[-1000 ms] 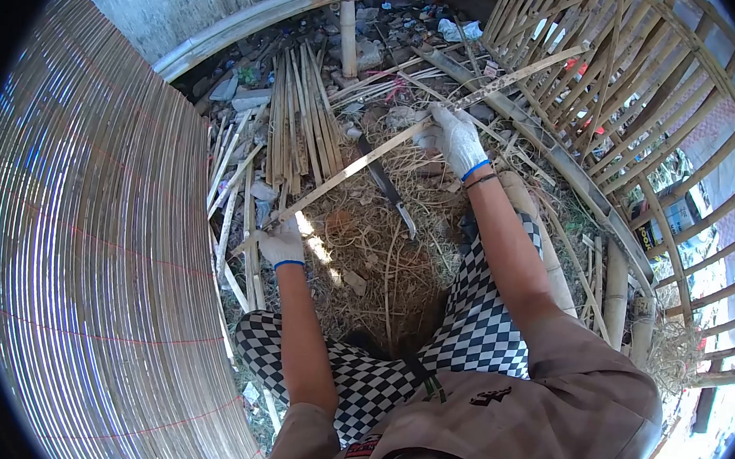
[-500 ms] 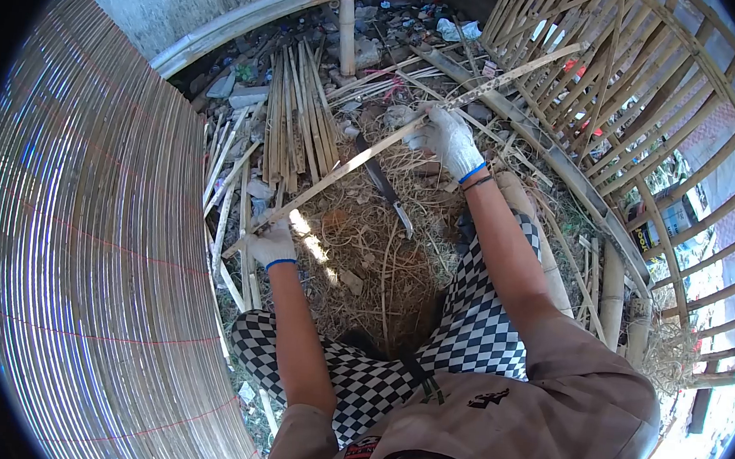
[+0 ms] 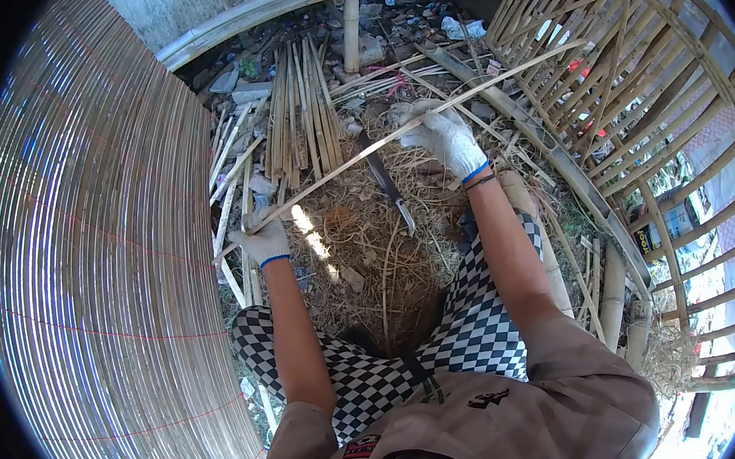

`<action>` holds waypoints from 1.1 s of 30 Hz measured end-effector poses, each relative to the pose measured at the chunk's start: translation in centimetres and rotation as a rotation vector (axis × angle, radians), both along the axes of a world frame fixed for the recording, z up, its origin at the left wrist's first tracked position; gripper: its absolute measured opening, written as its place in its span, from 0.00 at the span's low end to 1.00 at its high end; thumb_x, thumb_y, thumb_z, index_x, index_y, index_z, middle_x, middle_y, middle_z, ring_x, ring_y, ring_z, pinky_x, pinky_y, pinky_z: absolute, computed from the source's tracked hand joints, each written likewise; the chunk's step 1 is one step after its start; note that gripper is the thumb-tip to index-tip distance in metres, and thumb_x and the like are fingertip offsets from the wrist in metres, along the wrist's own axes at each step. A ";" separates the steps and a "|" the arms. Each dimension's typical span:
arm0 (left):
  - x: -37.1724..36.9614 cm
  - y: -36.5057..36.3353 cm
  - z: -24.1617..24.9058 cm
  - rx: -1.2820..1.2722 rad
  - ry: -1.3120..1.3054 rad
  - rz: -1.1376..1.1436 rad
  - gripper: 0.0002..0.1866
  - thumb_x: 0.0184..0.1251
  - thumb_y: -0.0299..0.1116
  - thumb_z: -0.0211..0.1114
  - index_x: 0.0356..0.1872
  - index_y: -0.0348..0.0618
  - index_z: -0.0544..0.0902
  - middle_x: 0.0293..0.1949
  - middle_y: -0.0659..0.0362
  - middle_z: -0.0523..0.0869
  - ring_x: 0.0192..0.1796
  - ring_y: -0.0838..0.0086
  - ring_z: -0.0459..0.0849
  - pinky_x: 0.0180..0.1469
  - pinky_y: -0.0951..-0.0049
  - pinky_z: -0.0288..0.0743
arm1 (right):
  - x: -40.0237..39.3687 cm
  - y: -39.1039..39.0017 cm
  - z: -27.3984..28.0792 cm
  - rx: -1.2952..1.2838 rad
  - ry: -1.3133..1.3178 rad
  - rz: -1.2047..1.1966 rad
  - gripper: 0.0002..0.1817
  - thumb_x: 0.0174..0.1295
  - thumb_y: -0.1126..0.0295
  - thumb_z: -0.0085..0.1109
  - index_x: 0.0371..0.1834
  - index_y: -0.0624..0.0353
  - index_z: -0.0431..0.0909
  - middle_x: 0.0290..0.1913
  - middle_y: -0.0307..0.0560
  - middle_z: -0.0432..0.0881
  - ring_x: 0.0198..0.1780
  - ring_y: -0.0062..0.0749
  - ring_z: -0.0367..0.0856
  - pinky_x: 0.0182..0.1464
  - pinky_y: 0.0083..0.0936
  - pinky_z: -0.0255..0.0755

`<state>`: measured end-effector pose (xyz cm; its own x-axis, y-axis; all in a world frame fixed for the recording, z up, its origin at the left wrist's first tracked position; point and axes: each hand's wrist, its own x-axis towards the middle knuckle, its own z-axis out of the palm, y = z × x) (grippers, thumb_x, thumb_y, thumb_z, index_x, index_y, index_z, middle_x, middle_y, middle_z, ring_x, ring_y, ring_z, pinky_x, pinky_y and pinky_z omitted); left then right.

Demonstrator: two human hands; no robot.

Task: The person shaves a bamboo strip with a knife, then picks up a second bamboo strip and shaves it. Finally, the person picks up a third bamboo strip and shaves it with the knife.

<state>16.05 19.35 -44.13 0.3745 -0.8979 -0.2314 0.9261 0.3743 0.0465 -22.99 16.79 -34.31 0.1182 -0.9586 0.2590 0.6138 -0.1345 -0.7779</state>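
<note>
A long, thin bamboo strip (image 3: pixel 337 171) slants across in front of me, its far end high at the right. My left hand (image 3: pixel 261 240), in a white knit glove with a blue cuff, is closed around the strip near its lower end. Farther up, my right hand (image 3: pixel 445 139), gloved the same way, grips it with the thumb and fingers. Below the strip, a knife (image 3: pixel 384 183) with a dark part and a paler curved tip lies on the ground among shavings (image 3: pixel 357 255). Part of the knife passes behind the strip.
A bundle of bamboo strips (image 3: pixel 303 112) lies ahead to the left. A slatted bamboo screen (image 3: pixel 108 235) stands at the left, a bamboo lattice (image 3: pixel 652 122) at the right. A split bamboo trough (image 3: pixel 554 158) runs below the lattice, and a bamboo post (image 3: pixel 351 34) stands at the back.
The strip has turned about its length, showing a narrower edge now. My left hand has shifted slightly left; my right hand stays nearly in place with its fingers rearranged.
</note>
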 end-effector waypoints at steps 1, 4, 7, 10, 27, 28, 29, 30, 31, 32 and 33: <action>0.0 0.1 0.3 -0.011 0.007 0.002 0.37 0.80 0.70 0.39 0.27 0.45 0.69 0.25 0.56 0.70 0.31 0.62 0.72 0.40 0.59 0.74 | 0.2 0.0 0.0 0.014 -0.003 -0.014 0.12 0.77 0.70 0.58 0.58 0.63 0.77 0.53 0.62 0.86 0.52 0.53 0.89 0.51 0.46 0.89; 0.4 -0.1 0.1 -0.072 -0.016 0.004 0.34 0.81 0.68 0.44 0.27 0.46 0.69 0.24 0.57 0.69 0.30 0.63 0.72 0.40 0.61 0.74 | 0.3 0.1 0.3 0.118 0.044 -0.109 0.12 0.79 0.71 0.55 0.58 0.65 0.75 0.53 0.64 0.85 0.53 0.55 0.88 0.53 0.49 0.89; -0.5 0.2 2.8 0.044 -0.104 0.056 0.31 0.81 0.64 0.51 0.27 0.48 0.69 0.22 0.60 0.67 0.30 0.66 0.72 0.41 0.61 0.75 | 0.7 0.4 0.9 0.212 -0.014 -0.178 0.13 0.81 0.67 0.53 0.60 0.64 0.75 0.57 0.64 0.82 0.56 0.56 0.86 0.57 0.51 0.87; -0.2 0.5 4.5 -0.077 -0.152 0.008 0.28 0.78 0.61 0.59 0.27 0.47 0.73 0.23 0.63 0.66 0.31 0.68 0.72 0.46 0.61 0.75 | -0.1 -0.7 -0.6 0.254 -0.079 -0.212 0.14 0.82 0.64 0.51 0.58 0.65 0.74 0.56 0.65 0.82 0.56 0.57 0.86 0.56 0.52 0.87; 5.1 9.7 20.0 -0.661 -0.643 0.292 0.38 0.80 0.71 0.38 0.11 0.59 0.57 0.11 0.71 0.51 0.14 0.80 0.46 0.17 0.74 0.43 | 6.7 1.8 -4.7 0.244 0.825 0.089 0.26 0.78 0.49 0.56 0.61 0.64 0.75 0.48 0.51 0.88 0.40 0.35 0.90 0.41 0.31 0.85; 5.2 10.5 20.6 -0.644 -0.676 0.340 0.38 0.81 0.71 0.38 0.11 0.59 0.57 0.11 0.71 0.51 0.14 0.81 0.46 0.17 0.74 0.43 | 7.5 1.8 -6.1 0.245 1.024 0.109 0.26 0.77 0.50 0.57 0.61 0.65 0.75 0.49 0.52 0.88 0.41 0.38 0.90 0.43 0.34 0.85; 4.8 11.4 21.6 -0.580 -0.685 0.409 0.37 0.83 0.68 0.38 0.11 0.60 0.57 0.10 0.71 0.51 0.13 0.81 0.46 0.16 0.75 0.44 | 7.8 1.2 -8.5 0.142 1.348 0.136 0.28 0.75 0.49 0.59 0.62 0.64 0.75 0.47 0.53 0.88 0.43 0.43 0.89 0.47 0.38 0.84; 4.7 12.1 22.0 -0.526 -0.719 0.451 0.37 0.84 0.67 0.39 0.11 0.60 0.56 0.10 0.71 0.51 0.14 0.81 0.46 0.16 0.76 0.44 | 7.9 0.9 -11.3 0.029 1.668 0.161 0.30 0.73 0.47 0.61 0.63 0.64 0.74 0.46 0.55 0.88 0.46 0.47 0.89 0.50 0.42 0.83; 4.8 12.7 22.3 -0.476 -0.750 0.493 0.37 0.84 0.66 0.39 0.11 0.60 0.56 0.10 0.71 0.51 0.14 0.81 0.46 0.16 0.76 0.44 | 8.4 0.6 -13.3 0.150 1.765 0.250 0.31 0.71 0.47 0.62 0.64 0.63 0.73 0.47 0.56 0.87 0.49 0.50 0.88 0.53 0.43 0.82; 4.9 13.1 22.8 -0.433 -0.782 0.538 0.36 0.84 0.65 0.39 0.11 0.61 0.56 0.10 0.71 0.51 0.14 0.82 0.45 0.16 0.76 0.43 | 9.2 -0.1 -14.9 0.267 1.856 0.335 0.32 0.70 0.47 0.64 0.65 0.63 0.73 0.49 0.57 0.86 0.52 0.52 0.87 0.55 0.44 0.81; 4.7 13.5 23.3 -0.386 -0.821 0.599 0.36 0.85 0.62 0.42 0.11 0.61 0.56 0.11 0.72 0.51 0.14 0.82 0.45 0.15 0.75 0.43 | 9.8 -0.5 -16.2 0.333 1.916 0.287 0.32 0.69 0.49 0.65 0.65 0.62 0.72 0.52 0.57 0.85 0.55 0.52 0.86 0.57 0.44 0.80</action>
